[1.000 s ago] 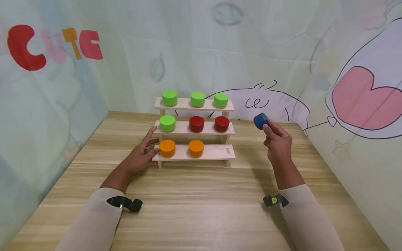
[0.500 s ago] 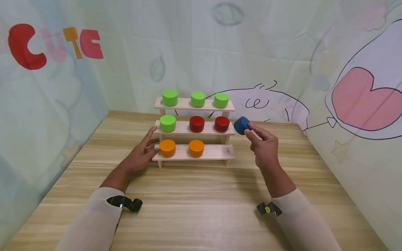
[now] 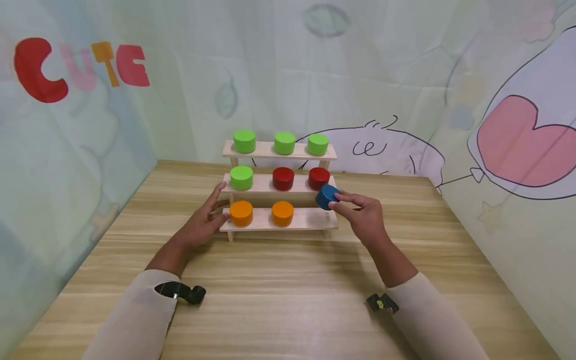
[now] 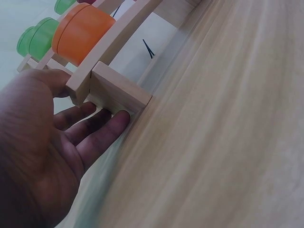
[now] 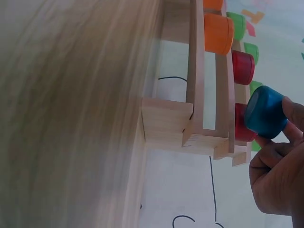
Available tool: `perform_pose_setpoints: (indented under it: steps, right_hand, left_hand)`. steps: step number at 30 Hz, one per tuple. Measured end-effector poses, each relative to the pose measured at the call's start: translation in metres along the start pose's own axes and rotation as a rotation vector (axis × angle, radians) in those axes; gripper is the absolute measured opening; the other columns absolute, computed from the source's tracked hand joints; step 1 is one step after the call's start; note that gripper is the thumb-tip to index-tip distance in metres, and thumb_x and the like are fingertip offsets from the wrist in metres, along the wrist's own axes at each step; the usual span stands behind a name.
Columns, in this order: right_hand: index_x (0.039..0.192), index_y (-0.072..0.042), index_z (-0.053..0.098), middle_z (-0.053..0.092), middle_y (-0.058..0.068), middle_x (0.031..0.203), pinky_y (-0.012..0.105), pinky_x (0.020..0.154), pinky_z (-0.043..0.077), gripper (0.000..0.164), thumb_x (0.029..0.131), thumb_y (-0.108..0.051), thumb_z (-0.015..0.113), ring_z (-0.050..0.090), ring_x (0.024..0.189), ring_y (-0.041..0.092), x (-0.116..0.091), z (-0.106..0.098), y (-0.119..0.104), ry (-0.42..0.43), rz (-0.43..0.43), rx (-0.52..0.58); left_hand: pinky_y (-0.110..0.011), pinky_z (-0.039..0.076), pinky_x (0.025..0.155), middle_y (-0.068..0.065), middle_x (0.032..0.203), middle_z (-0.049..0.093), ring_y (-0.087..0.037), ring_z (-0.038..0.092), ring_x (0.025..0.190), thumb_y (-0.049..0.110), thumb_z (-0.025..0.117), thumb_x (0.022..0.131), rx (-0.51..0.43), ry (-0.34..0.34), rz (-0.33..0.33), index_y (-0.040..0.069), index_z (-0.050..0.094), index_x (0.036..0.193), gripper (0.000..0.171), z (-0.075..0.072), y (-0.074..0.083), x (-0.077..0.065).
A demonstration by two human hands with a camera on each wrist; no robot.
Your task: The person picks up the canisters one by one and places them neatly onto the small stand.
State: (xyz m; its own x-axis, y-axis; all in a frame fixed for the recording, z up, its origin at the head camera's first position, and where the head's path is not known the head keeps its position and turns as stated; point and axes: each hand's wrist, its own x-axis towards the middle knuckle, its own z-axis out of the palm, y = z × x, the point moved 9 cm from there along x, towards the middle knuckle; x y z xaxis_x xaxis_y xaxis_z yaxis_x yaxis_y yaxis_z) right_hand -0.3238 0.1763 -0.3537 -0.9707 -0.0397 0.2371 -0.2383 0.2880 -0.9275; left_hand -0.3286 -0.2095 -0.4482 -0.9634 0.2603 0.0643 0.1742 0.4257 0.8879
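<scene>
In the head view my right hand [image 3: 365, 216] pinches a blue round block [image 3: 327, 197] between thumb and fingers, tilted above the right end of the front shelf. Behind it stands a red round block [image 3: 319, 178], partly covered in the right wrist view. My left hand [image 3: 204, 220] holds the left end of a three-tier wooden stand [image 3: 310, 220]. The left wrist view has its thumb at the front shelf's end and other fingers against the leg [image 4: 121, 88]. Two orange blocks sit on this shelf, one [image 3: 241, 213] beside my left thumb, the other [image 3: 282, 213] mid-shelf.
On the middle shelf are a green block [image 3: 241, 178] and another red block [image 3: 283, 179]. The top shelf carries three green blocks, including the right one [image 3: 317, 144]. The stand rests on a wood-grain table [image 3: 279, 300], with a printed cloth backdrop [image 3: 193, 100] around it.
My right hand has carried the blue block leftward and down, from the stand's right side to above the front shelf's right end. My left hand has stayed at the stand.
</scene>
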Motion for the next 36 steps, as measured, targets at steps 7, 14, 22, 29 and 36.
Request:
perform_pose_setpoints:
  steps: [7,14,22,29,36]
  right_hand:
    - [0.111,-0.016,0.078,0.067,0.001,0.132,0.036,0.099,0.052,0.04,0.078,-0.039,0.083,0.055,0.134,0.021,0.001,0.01,0.015,-0.084,0.1,-0.025]
    - [0.112,-0.017,0.078,0.065,-0.003,0.135,0.051,0.103,0.047,0.039,0.079,-0.037,0.083,0.051,0.136,0.025,0.001,0.015,0.03,-0.132,0.232,-0.021]
    - [0.111,-0.024,0.078,0.064,-0.007,0.136,0.044,0.098,0.048,0.037,0.077,-0.036,0.085,0.046,0.14,0.024,0.003,0.022,0.044,-0.183,0.305,-0.088]
    - [0.11,-0.016,0.078,0.065,0.0,0.135,0.044,0.108,0.045,0.035,0.077,-0.025,0.086,0.048,0.14,0.025,0.005,0.023,0.04,-0.181,0.248,-0.069]
    - [0.109,-0.017,0.079,0.066,0.0,0.134,0.043,0.106,0.046,0.034,0.076,-0.023,0.086,0.049,0.139,0.025,0.005,0.023,0.044,-0.187,0.267,-0.098]
  left_hand:
    - [-0.045,0.057,0.086,-0.02,0.16,0.031,-0.048,0.054,0.128,0.028,0.05,0.103,-0.002,0.003,-0.008,0.063,-0.003,0.149,0.079,0.002,0.0,-0.001]
    - [-0.046,0.057,0.087,-0.021,0.16,0.03,-0.049,0.053,0.129,0.028,0.051,0.103,-0.003,0.001,0.005,0.061,-0.003,0.15,0.079,0.001,0.002,-0.001]
    - [-0.044,0.058,0.085,-0.022,0.16,0.03,-0.049,0.054,0.127,0.028,0.05,0.103,0.001,0.001,0.019,0.061,-0.003,0.15,0.078,0.001,0.001,0.0]
    - [-0.04,0.057,0.082,-0.021,0.16,0.03,-0.049,0.054,0.127,0.029,0.05,0.103,0.0,0.011,0.016,0.061,-0.002,0.15,0.077,0.0,0.001,0.001]
    - [-0.038,0.056,0.082,-0.023,0.16,0.029,-0.049,0.054,0.128,0.026,0.05,0.103,0.006,0.0,0.012,0.061,-0.003,0.149,0.079,0.001,0.003,0.0]
